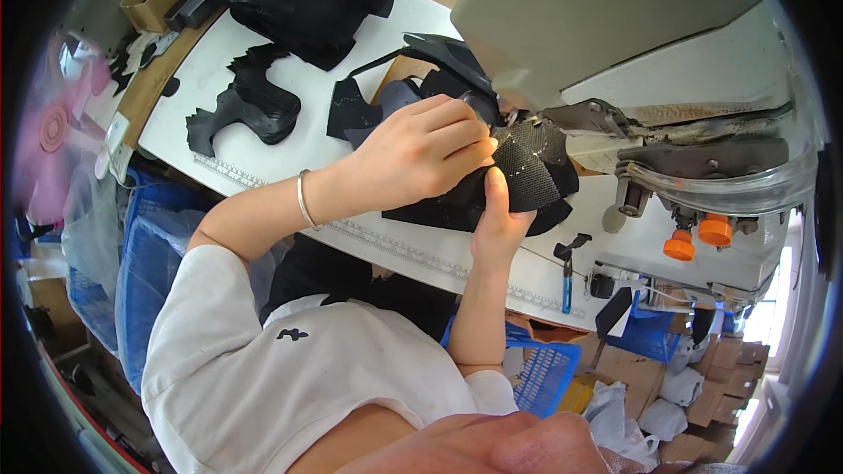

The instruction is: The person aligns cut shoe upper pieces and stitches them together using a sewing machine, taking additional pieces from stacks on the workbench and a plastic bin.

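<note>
My right hand (502, 226) grips a black mesh fabric piece (527, 167), its thumb pressed on the near edge and its other fingers hidden beneath. Over the far left edge of that piece, my left hand (423, 147) is closed in a pinch; what lies between its fingertips is too small to make out. Both hands are just left of the sewing machine's (606, 17) presser area, partly hidden by the fingers. More black material spreads under and beside the mesh. Behind my left hand are dark cut pieces (354, 110).
A stack of curved black pieces (255, 101) and a larger black pile (303, 0) sit on the white table (180, 127). A ruler strip (386, 241) runs along its front edge. A blue-handled tool (567, 285) lies at right, near orange knobs (679, 244). Blue crates (544, 377) stand below.
</note>
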The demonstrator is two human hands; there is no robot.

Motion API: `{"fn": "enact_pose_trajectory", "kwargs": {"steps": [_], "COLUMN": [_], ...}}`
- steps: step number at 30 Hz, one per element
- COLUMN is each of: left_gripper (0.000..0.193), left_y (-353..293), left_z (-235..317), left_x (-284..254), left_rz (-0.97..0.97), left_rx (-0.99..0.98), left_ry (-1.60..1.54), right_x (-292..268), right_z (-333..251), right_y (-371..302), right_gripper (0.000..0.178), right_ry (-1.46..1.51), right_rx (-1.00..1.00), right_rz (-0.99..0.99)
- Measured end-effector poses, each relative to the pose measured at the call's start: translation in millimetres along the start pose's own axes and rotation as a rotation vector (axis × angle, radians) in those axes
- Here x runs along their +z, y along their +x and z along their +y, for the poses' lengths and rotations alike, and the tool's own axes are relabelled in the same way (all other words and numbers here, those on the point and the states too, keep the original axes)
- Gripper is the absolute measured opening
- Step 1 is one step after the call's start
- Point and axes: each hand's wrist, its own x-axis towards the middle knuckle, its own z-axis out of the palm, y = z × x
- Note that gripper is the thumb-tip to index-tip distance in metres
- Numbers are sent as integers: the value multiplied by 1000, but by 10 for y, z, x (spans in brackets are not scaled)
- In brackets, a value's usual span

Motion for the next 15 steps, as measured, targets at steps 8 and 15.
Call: {"fn": "enact_pose_trajectory", "kwargs": {"steps": [8,15], "left_gripper": [30,33], "left_y": [54,75], "left_z": [-27,-303], "left_x": [-41,-251], "left_rz": [-39,-191], "left_rx": [9,-29], "left_ry": [33,-81], "right_x": [23,247], "right_z": [20,68], "right_y": [31,-55], "right_gripper": [23,31], "right_ry": [-38,-36], "right_rx": [7,54], "right_rz": [12,-91]}}
